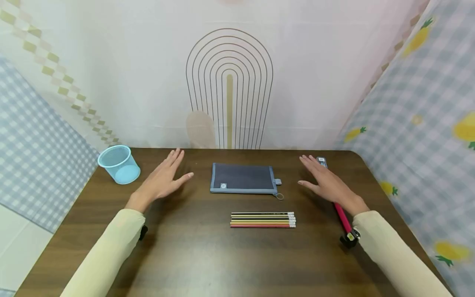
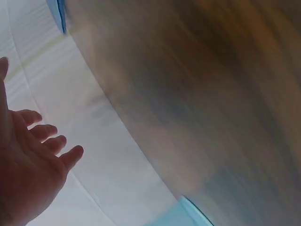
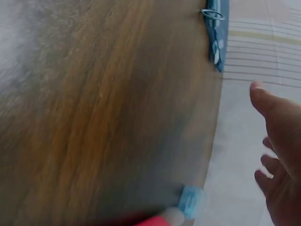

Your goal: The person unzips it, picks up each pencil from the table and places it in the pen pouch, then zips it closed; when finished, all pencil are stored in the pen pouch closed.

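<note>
Both hands hover over the wooden table with nothing in them. My left hand has its fingers extended and its thumb apart, between a light blue mesh cup and a dark blue zip pouch. Opposite it, my right hand is also spread, above a long red stick-like item that it partly covers. A small grey-blue piece with a white label shows past its fingers. Several striped and coloured pencils lie side by side in front of the pouch, their eraser ends to the right.
A white patterned cloth hangs behind the table's back edge. Checked cloths, blue on the left and pineapple-printed on the right, flank the table. The pouch has a metal ring at its right corner.
</note>
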The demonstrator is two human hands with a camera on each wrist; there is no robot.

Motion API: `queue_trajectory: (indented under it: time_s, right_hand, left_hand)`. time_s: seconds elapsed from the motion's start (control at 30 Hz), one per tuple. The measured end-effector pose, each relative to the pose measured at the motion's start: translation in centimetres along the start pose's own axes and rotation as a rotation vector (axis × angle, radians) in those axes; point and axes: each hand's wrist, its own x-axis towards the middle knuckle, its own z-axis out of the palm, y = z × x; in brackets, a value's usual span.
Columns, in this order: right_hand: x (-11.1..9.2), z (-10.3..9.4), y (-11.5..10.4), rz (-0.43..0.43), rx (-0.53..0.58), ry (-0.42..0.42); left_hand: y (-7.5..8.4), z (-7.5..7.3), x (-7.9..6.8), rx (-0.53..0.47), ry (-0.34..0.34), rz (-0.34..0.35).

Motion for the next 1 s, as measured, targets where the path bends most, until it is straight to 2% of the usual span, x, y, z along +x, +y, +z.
queue_trajectory:
  time_s: [0.23,0.33,0.6,0.73,0.87,1.0]
  right_hand:
    - [1.6,0.5,-1.7,-0.195,0.009,-0.043]
    - [2.4,1.0,-2.4,-0.253,0.002,-0.071]
    - [3.3,1.9,-3.2,-0.331,0.067,-0.167]
    - [3.6,2.5,-3.5,-0.324,0.108,-0.216]
    - [4.0,2.9,-3.8,-0.328,0.124,-0.238]
    - [4.3,2.8,-3.9,-0.326,0.125,-0.231]
  left_hand:
    - [4.8,0.7,2.5,0.049,0.007,0.199]
    - [6.6,1.2,3.3,0.068,-0.008,0.248]
    - [12.4,3.0,5.4,0.100,-0.112,0.383]
    - [15.6,4.5,6.8,0.094,-0.160,0.461]
    - [18.3,6.0,7.3,0.031,-0.223,0.481]
    - [20.5,7.1,7.5,-0.057,-0.239,0.421]
